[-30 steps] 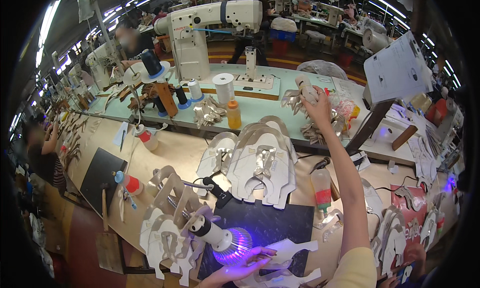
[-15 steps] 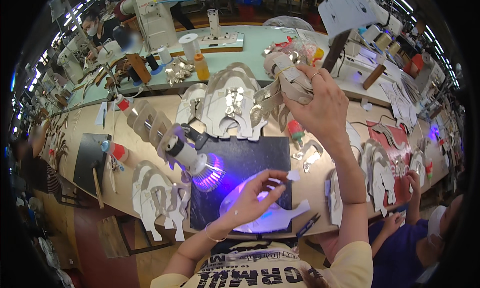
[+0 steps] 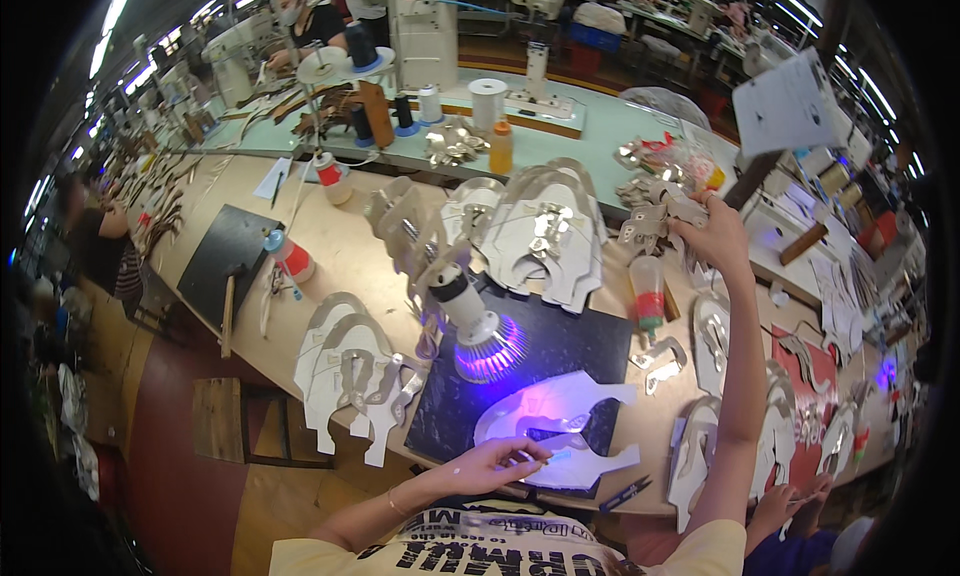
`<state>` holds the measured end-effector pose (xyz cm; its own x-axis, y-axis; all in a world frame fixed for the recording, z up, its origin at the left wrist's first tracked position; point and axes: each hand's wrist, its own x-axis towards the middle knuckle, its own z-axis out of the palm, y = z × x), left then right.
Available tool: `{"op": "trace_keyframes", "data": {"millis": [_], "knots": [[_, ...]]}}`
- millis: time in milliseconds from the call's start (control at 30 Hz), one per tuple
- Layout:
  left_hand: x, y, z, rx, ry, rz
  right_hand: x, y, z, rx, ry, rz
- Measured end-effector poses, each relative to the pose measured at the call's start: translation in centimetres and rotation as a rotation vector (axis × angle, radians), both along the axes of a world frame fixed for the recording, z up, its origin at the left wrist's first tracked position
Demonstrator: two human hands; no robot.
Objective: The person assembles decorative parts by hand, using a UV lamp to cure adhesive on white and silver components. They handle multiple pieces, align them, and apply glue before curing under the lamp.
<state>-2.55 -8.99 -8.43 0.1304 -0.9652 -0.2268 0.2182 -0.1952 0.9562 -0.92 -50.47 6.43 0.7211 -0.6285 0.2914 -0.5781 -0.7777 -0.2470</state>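
My right hand [image 3: 718,238] reaches to the back right of the bench. Its fingers close on a bundle of beige and silver leather pieces [image 3: 652,222], beside a heap of similar shiny pieces. My left hand [image 3: 497,466] is low, near the front edge, with thumb and fingers pinched around a small pale scrap [image 3: 560,457]. Under and beyond it a white shoe upper piece [image 3: 545,404] lies on the black mat [image 3: 440,416], lit violet by a lamp [image 3: 487,344]. A red-labelled bottle [image 3: 647,294] stands below my right hand.
Stacked shoe uppers [image 3: 545,231] lie behind the lamp, more [image 3: 350,376] at the left. Thread snips [image 3: 625,493] rest near the front edge. A hammer [image 3: 228,316] and a glue bottle [image 3: 288,256] are farther left. A co-worker's hands [image 3: 790,506] are at the right.
My right hand has carried the leather bundle away to the right, down toward the heap. My left hand has dropped nearer to me with the scrap. The whole view has shifted.
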Motion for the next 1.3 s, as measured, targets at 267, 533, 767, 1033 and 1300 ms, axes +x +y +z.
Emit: {"op": "trace_keyframes", "data": {"millis": [267,533,767,1033,1300], "knots": [[2.4,3.9,-0.4,-0.016,0.091,0.309,16.2,-7.8,-4.8,-0.201,-0.029,-0.007],[2.9,3.9,1.0,0.139,-0.053,0.38,15.8,-6.1,-10.7,-0.357,0.036,-0.023],[4.3,2.4,-1.2,0.225,-0.773,0.625,-0.2,4.9,-8.6,0.325,-0.325,0.434],[1.4,-0.4,-2.2,0.152,-0.734,0.499,-12.5,20.9,-12.9,0.428,0.153,0.4],[-1.4,-1.1,-2.7,0.005,-1.356,0.325,-14.3,23.7,-16.9,0.276,0.031,-0.032]]}}
